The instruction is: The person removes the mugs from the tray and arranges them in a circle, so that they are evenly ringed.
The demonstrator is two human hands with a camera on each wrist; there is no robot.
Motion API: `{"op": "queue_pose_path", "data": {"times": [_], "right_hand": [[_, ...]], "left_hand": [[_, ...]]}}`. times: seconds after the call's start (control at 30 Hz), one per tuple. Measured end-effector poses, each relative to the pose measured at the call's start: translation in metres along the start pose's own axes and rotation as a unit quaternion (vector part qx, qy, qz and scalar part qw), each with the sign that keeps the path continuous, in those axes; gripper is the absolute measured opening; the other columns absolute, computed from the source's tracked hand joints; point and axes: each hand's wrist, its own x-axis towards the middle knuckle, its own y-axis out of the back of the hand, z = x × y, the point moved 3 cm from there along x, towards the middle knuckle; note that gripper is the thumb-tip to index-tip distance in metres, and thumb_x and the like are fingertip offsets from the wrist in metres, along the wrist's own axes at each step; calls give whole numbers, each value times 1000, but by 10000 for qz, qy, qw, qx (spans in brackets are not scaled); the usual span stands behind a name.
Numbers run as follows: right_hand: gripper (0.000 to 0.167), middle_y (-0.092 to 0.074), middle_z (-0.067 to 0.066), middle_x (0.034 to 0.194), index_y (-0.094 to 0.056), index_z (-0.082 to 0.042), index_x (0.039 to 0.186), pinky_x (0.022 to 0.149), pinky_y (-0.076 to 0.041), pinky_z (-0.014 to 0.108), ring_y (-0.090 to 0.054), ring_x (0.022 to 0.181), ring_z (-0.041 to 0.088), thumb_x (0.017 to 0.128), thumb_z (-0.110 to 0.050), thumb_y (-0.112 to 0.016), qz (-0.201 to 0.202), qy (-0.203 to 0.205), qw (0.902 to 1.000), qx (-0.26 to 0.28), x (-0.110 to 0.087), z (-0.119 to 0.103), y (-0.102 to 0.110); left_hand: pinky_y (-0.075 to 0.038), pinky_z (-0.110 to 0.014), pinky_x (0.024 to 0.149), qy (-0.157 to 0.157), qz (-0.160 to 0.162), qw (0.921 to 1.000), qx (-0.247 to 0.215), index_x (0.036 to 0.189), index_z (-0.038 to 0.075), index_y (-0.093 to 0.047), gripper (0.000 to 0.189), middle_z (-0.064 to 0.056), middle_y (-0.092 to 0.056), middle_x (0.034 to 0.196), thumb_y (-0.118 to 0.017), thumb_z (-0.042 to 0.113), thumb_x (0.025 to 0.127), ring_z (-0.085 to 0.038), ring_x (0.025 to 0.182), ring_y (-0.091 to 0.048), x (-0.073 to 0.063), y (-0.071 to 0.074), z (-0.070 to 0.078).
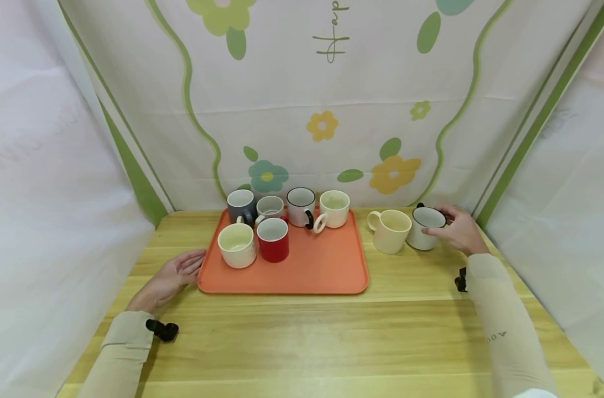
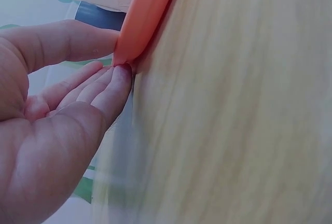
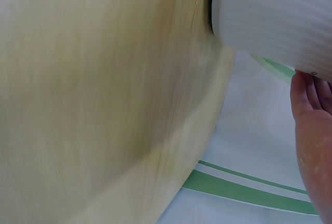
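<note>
At the right of the table, my right hand (image 1: 462, 231) grips a white mug with a black rim (image 1: 421, 239), thumb at the near side and fingers at the far side. The mug's ribbed wall (image 3: 275, 22) fills the top of the right wrist view. Just left of it stands a pale yellow mug (image 1: 391, 235). With fingers nearly straight, my left hand (image 1: 170, 279) touches the left edge of an orange tray (image 1: 322, 271). In the left wrist view, the fingertips (image 2: 122, 76) meet the tray's rim (image 2: 148, 16).
On the tray stand a red mug (image 1: 273, 243), a cream mug (image 1: 237, 249), a blue-grey mug (image 1: 241, 205), a light grey mug (image 1: 270, 210), another black-rimmed white mug (image 1: 298, 213) and an off-white mug (image 1: 336, 213). Patterned cloth (image 1: 282, 83) hangs behind the wooden table (image 1: 302, 342) and along both sides.
</note>
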Motion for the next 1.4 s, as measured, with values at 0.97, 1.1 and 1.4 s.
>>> {"op": "queue_pose_path", "data": {"times": [0.97,1.1,1.4], "right_hand": [[104,-37,23,169,-28,-8,168,123,-34,66,-34,155,48,90,-53,-81,-1169,-178,9926,-265,9,-25,10],[106,-34,23,170,-23,-8,169,125,-27,70,-28,157,50,91,-51,-81,-1072,-57,9941,-150,10,-41,18],[99,-45,16,166,-38,-13,165,122,-36,66,-39,153,47,87,-50,-85,-693,479,9962,-233,4,-100,18]], "left_hand": [[-52,-15,106,170,20,9997,162,166,-9,-9,89,-34,-6,173,-63,-15,95,10,135,-51,-1,0,4],[-52,-15,106,128,35,9998,174,166,-9,-9,88,-35,-6,173,-63,-14,95,11,133,-52,-1,0,3],[-52,-15,106,131,-26,9996,232,166,-8,-10,88,-34,-8,173,-64,-12,96,14,130,-51,-1,1,2]]}}
